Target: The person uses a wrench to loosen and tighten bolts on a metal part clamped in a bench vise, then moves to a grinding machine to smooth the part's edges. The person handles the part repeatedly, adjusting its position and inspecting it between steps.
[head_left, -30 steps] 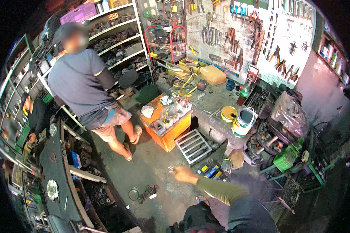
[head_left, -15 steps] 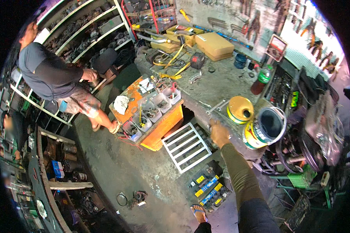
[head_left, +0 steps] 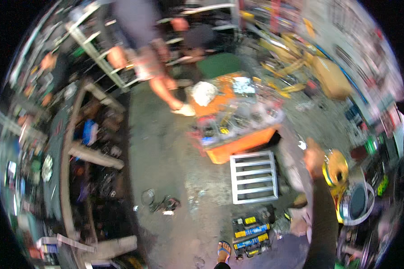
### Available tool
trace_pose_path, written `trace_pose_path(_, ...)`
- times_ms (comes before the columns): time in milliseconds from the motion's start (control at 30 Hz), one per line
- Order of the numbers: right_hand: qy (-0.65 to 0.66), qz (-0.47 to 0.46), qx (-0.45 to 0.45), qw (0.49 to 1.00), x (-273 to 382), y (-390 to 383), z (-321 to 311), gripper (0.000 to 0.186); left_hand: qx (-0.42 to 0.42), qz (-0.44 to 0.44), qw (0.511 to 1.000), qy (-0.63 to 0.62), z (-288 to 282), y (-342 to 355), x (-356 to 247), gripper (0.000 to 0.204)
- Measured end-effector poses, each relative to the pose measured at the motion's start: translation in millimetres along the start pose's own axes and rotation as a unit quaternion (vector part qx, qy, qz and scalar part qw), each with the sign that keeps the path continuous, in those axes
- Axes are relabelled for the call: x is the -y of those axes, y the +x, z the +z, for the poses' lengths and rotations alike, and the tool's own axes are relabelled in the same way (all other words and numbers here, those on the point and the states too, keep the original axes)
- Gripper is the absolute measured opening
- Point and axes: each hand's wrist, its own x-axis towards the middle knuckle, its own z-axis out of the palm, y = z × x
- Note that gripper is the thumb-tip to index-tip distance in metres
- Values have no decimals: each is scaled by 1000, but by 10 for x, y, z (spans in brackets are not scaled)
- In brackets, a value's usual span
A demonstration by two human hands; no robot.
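The picture is blurred by motion. My right hand (head_left: pixel 313 157) is stretched out on a dark-sleeved arm over the grey workbench top (head_left: pixel 309 121), just left of a yellow round container (head_left: pixel 337 167). A small pale metal piece (head_left: pixel 302 144) lies at its fingertips; the blur hides whether the hand touches it. My left hand is out of the picture. An orange crate (head_left: pixel 238 145) full of small parts stands left of the hand, with a white metal grate (head_left: pixel 254 177) below it.
Another person (head_left: pixel 143 49) stands at the top by metal shelving, one foot (head_left: pixel 184 110) near the crate. A white bucket (head_left: pixel 357 202) sits by my arm. An open tool case (head_left: pixel 252 231) and my sandalled foot (head_left: pixel 223 251) are on the concrete floor. Cluttered wooden racks (head_left: pixel 90 152) fill the left.
My view has swung and closed in on the bench and crate. My right arm has stayed stretched toward the bench beside the yellow container. The other person now appears at the top.
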Motion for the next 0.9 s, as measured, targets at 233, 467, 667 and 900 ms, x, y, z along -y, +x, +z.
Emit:
trace_pose_path(233, 365, -71, -28, 928, 2497, -790, -1048, 33, -218, 148, 944, -197, -726, -254, -1260, 56)
trace_pose_path(467, 675, -86, 483, 551, 5919, -2159, -3015, 6, -391, 191, 855, -280, -1795, -1043, -1015, 51)
trace_pose_path(667, 639, -223, 599, 428, 7910, -2915, -4423, 17, -464, 166, 765, -415, -2090, -1305, 687, 34)
trace_pose_path(900, 628, -385, 447, 508, 9932, -3588, -4929, 18, -605, 182, 692, -351, -2949, -1311, 2682, 37)
